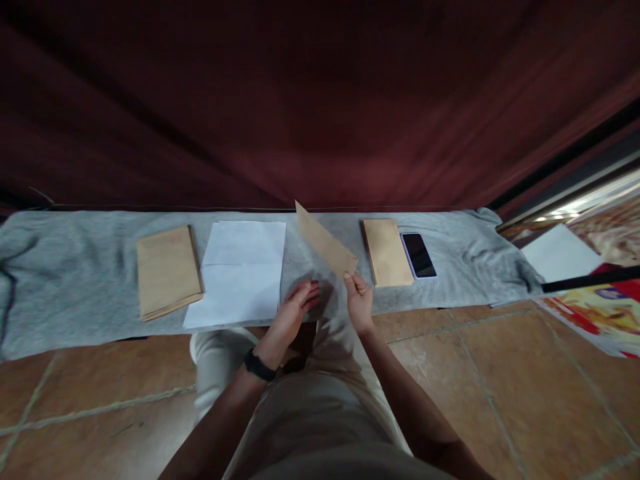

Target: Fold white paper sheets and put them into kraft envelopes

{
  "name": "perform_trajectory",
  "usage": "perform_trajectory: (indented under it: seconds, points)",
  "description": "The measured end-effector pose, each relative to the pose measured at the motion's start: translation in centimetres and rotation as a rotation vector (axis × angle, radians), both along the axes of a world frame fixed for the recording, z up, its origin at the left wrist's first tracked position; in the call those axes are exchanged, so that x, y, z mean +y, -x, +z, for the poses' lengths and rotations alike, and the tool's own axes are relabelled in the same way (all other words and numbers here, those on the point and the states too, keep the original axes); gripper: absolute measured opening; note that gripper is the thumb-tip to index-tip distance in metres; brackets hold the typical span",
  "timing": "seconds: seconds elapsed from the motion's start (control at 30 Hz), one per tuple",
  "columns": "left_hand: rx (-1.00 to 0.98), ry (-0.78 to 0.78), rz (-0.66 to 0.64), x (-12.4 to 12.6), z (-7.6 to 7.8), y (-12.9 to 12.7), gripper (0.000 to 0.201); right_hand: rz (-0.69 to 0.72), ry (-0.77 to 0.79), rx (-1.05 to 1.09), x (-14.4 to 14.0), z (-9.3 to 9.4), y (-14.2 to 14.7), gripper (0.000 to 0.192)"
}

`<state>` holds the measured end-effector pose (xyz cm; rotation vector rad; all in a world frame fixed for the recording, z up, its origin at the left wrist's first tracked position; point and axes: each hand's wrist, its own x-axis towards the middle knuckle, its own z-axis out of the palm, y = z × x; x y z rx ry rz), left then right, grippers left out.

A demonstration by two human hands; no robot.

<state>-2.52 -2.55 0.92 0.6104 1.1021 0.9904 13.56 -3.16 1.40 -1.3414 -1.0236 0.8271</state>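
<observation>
Pinching only the near corner of the tan paper envelope [325, 241], the right hand [359, 303] holds it tilted above the grey cloth [65, 267]; that slim grip could let it slip. The left hand [295, 308] hovers open beside, holding nothing, near the white paper sheets [240, 270].

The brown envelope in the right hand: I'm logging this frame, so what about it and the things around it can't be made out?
Head view only:
- Brown envelope: seen at a slant; contents and any writing unreadable. The right hand covers its lower corner.
- Left stack of envelopes: count hidden, only the top one shows.
- Phone: screen dark.
- Left hand: palm faces away; whether it touches the grey cloth is unclear.
</observation>
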Motion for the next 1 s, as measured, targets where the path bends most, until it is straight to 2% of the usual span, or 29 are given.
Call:
perform_trajectory:
  seconds: [0.1, 0.2, 0.3, 0.53, 0.77, 1.0]
  points:
    - [-0.098, -0.003, 0.004, -0.5, 0.4, -1.7, 0.039, -0.007, 0.094, 0.411, -0.4, 0.0, 1.6, 0.027]
    - [-0.135, -0.012, 0.056, -0.7, 0.9, -3.1, 0.032, 0.044, 0.123, 0.574, -1.1, -0.4, 3.0, 0.027]
    - [-0.126, -0.013, 0.101, -0.8, 1.1, -3.7, 0.032, 0.067, 0.131, 0.595, -1.7, -0.7, 3.9, 0.029]
    - [-0.131, -0.014, 0.100, -1.3, 0.6, -3.4, 0.041, 0.077, 0.201, 0.675, -2.3, -0.9, 3.9, 0.028]
    - [0.032, 0.007, -0.016, -0.7, -0.4, -2.2, 0.045, -0.024, 0.296, 0.611, -1.6, -1.6, 1.6, 0.037]
    - [0.118, 0.003, -0.077, -0.8, 0.1, -1.8, 0.036, -0.123, 0.360, 0.447, -1.0, -2.9, -1.0, 0.047]
